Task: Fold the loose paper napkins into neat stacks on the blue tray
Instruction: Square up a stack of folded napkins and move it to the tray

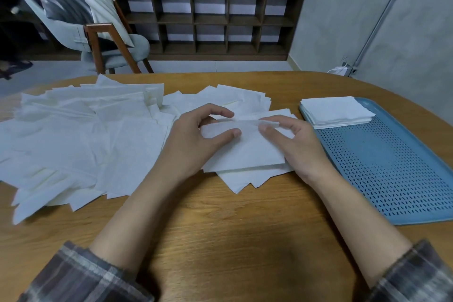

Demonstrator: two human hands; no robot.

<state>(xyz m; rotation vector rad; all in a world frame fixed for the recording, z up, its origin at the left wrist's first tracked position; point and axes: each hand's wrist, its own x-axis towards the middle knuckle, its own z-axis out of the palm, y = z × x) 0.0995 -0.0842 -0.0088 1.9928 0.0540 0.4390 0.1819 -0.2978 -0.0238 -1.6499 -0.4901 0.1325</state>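
At the middle of the worktop [220, 228], the left hand [196, 140] and the right hand [296, 147] meet over one white paper napkin [245, 152]. Each hand pinches the napkin's far flap between thumb and curled fingers. The two thumbs face each other, close but not touching. The flap is raised off the sheet and looks thin, almost translucent. The rest of the napkin lies flat, a soft rectangle with a faint embossed grain. A few more sheets poke out from under it, their corners pointing toward the near edge.

To the left spread the loose napkins [85, 135], a broad drift of unfolded white squares. They overlap at many angles, and some are creased or lifted at a corner.

To the right lies the blue tray [392, 167], smooth plastic with rounded corners and a floor pierced by rows of small slots. The folded stack [335, 111] sits in its far left corner. It is square and compact, with edges nearly lined up and thin layers showing along its sides.

The worktop is light brown wood with a visible grain and a curved far edge. Plaid sleeves [81, 274] in grey and brown cover the forearms near the lower corners. Beyond the worktop stand a chair [137, 44] with a wooden frame and grey padding, and a dark wooden shelf unit [210, 19] of square cubbyholes.
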